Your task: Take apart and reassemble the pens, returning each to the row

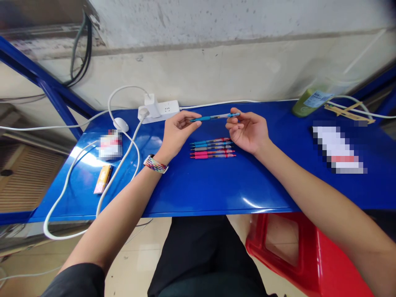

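Between my two hands a blue pen is held level above the blue table. My left hand pinches its tip end at the left, thumb and fingers closed on it. At the other end, the fingertips of my right hand grip the clear end with the clicker. Just below lies a row of several pens, side by side and pointing left, with pink, grey, blue and red grips. My right hand partly covers the right ends of the upper ones.
A white power strip with plugs stands against the wall. White cables loop across the left side, near a white mouse and a yellow box. A cup of green drink leans at the back right. A red stool is below.
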### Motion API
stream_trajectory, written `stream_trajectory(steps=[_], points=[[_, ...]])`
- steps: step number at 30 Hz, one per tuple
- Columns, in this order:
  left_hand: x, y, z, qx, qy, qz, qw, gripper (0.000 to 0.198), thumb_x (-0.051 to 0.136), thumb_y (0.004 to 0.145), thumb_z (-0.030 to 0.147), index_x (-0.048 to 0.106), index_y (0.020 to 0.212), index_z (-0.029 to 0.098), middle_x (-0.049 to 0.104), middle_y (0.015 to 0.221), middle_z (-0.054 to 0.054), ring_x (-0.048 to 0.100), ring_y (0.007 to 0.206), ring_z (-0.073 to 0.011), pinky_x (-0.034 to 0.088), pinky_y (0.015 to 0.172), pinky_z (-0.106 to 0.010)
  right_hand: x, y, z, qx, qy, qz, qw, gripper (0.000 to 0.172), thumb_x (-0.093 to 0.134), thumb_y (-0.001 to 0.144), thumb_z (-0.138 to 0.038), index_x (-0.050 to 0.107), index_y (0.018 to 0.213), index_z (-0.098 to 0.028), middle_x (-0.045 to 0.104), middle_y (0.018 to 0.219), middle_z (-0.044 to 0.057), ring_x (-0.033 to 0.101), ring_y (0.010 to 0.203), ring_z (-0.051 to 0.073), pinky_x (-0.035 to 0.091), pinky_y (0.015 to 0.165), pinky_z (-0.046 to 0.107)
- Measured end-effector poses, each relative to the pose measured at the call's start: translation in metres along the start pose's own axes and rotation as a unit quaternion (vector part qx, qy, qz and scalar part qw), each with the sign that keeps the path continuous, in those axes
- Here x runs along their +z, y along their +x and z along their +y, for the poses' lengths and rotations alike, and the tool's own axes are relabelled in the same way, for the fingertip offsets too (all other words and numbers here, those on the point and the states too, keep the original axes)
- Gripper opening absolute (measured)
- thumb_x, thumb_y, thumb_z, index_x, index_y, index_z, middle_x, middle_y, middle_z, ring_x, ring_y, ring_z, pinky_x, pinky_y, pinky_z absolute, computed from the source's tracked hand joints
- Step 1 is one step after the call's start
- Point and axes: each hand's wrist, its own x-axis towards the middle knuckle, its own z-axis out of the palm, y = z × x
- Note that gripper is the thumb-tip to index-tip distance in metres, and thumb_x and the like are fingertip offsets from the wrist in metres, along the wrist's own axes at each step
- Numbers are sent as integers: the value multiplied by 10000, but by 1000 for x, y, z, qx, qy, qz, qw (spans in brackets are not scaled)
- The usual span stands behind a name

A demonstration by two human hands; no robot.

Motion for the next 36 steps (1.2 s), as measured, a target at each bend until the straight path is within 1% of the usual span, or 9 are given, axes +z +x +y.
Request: stream_trajectory(steps=[4, 9, 12, 15, 18, 21, 25, 29, 36], points=[[0, 0, 1, 4, -9, 3, 1000, 180, 923, 932, 288, 857, 1094, 247, 850, 1058, -57, 819, 984, -208, 697, 938, -379, 0, -1, -1, -1, -1, -2, 1000, 163, 830, 868, -362, 731, 940, -254, 619, 703, -40, 510, 591, 119, 614, 611, 239], [1, 0, 1, -3, -2, 7, 1000, 175, 918, 944, 288, 851, 1100, 243, 837, 1017, -50, 816, 963, -204, 693, 918, -368, 0, -2, 0, -21, -9, -3, 1000, 219, 821, 922, -440, 749, 995, -246, 665, 726, -25, 563, 617, 134, 675, 670, 291], [0, 0, 0, 2, -17, 3, 1000, 182, 922, 939, 281, 857, 1103, 237, 841, 1036, -51, 813, 956, -192, 687, 916, -354, -3, 0, 1, -7, 27, -16, 999, 177, 840, 892, -345, 742, 998, -243, 667, 728, -41, 563, 609, 110, 661, 665, 241], [0, 1, -1, 12, -31, 1, 999, 194, 937, 922, 280, 866, 1096, 231, 847, 1053, -50, 812, 944, -182, 681, 900, -337, -9, 3, 3, 25, 80, -52, 995, 133, 798, 894, -253, 733, 1010, -242, 684, 746, -50, 574, 604, 90, 653, 663, 191], [0, 2, -3, 18, -32, -3, 999, 211, 948, 923, 302, 867, 1103, 229, 844, 1024, -48, 814, 928, -184, 684, 887, -337, -15, 5, 3, 46, 131, -90, 986, 136, 734, 922, -222, 730, 1058, -239, 715, 782, -45, 611, 616, 93, 690, 700, 205], [0, 2, -4, 19, -32, -5, 999, 219, 952, 921, 313, 867, 1105, 231, 845, 1005, -47, 817, 923, -189, 689, 883, -341, -18, 6, 3, 56, 151, -105, 981, 163, 714, 925, -195, 723, 1082, -237, 719, 790, -46, 633, 627, 93, 710, 735, 207], [0, 2, -4, 19, -31, -5, 999, 218, 954, 915, 312, 869, 1100, 232, 851, 1021, -49, 819, 931, -188, 694, 897, -344, -16, 5, 2, 61, 147, -86, 984, 163, 699, 916, -182, 727, 1064, -245, 710, 768, -41, 614, 609, 102, 703, 688, 213], [0, 2, -3, 14, -36, -1, 999, 221, 957, 914, 314, 872, 1098, 226, 845, 988, -47, 810, 896, -177, 684, 867, -324, -11, 2, 1, 53, 127, -49, 989, 163, 700, 949, -283, 741, 1100, -240, 733, 807, -23, 608, 619, 120, 706, 677, 251], [1, 2, -5, 10, -37, -8, 999, 236, 961, 906, 332, 865, 1096, 230, 842, 986, -42, 813, 914, -189, 691, 890, -346, -13, 3, 3, 17, 78, -67, 995, 95, 747, 949, -256, 730, 1042, -254, 668, 760, -53, 574, 611, 97, 675, 687, 210]])
